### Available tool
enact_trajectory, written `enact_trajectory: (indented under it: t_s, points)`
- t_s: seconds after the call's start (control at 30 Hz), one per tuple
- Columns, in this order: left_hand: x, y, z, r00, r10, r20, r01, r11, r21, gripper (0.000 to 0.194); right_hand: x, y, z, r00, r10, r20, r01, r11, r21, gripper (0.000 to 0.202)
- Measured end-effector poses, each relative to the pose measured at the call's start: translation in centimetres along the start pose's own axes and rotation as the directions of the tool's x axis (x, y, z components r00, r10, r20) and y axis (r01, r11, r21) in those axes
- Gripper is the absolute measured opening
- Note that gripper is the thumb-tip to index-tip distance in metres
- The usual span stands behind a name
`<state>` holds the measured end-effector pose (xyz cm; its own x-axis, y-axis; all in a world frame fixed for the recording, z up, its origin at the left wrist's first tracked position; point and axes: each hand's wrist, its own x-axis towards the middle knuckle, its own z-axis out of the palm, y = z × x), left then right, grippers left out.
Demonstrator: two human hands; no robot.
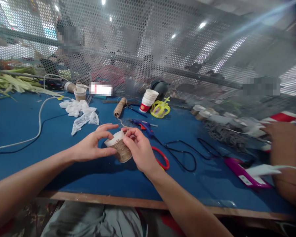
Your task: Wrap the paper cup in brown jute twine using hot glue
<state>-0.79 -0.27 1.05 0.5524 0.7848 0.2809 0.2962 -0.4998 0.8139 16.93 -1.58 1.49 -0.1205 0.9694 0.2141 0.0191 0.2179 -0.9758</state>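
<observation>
A white paper cup (pixel 122 150), its side wrapped in brown twine, is tilted between my hands above the table. My left hand (pixel 95 144) holds it at the near left, thumb against the wrapping and a finger at the inside of the rim; the other fingers are raised. My right hand (pixel 140 148) grips the cup's right side, thumb on the wall and fingertips at the rim. A strand of twine runs from a twine roll (pixel 120 107) toward my right fingertips. Just beyond lies a blue hot glue gun (pixel 141 124).
Stacked paper cups (pixel 149 100) and a yellow crown-shaped piece (pixel 160 109) stand behind. White crumpled plastic (pixel 80 112) lies left. A red ring (pixel 162 156), black cable (pixel 182 148) and purple power strip (pixel 246 172) lie right, near another person's arm (pixel 284 154). Perforated metal mesh (pixel 133 42) rises behind.
</observation>
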Motion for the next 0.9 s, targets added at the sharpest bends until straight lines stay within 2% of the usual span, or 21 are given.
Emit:
enact_trajectory:
  t_s: [0.17,0.33,0.53,0.63,0.8,0.9]
  points:
    - [-0.1,0.0,1.2,0.998,-0.022,-0.066,0.022,1.000,-0.008,0.020,-0.5,0.3,0.5,0.992,-0.114,0.056,0.123,0.976,-0.181,0.008]
    - [-0.1,0.2,1.5,0.993,-0.077,-0.087,0.073,0.996,-0.047,0.017,-0.5,0.6,0.7,0.983,-0.157,0.094,0.173,0.964,-0.202,0.008]
    - [-0.1,0.3,1.5,0.993,-0.061,-0.106,0.058,0.998,-0.031,0.015,-0.5,0.4,0.7,0.974,-0.214,0.073,0.225,0.946,-0.233,0.007]
    - [-0.1,0.4,1.5,0.994,-0.047,-0.102,0.043,0.998,-0.035,0.015,-0.4,0.3,0.4,0.976,-0.203,0.082,0.216,0.951,-0.221,0.007]
    - [-0.1,0.3,1.5,0.994,-0.040,-0.098,0.037,0.999,-0.030,0.015,-0.3,0.3,0.3,0.992,-0.110,0.064,0.118,0.984,-0.136,0.008]
    - [-0.2,0.2,1.6,0.993,-0.050,-0.104,0.045,0.998,-0.055,0.015,-0.3,0.4,0.4,0.995,-0.095,0.043,0.098,0.990,-0.104,0.009]
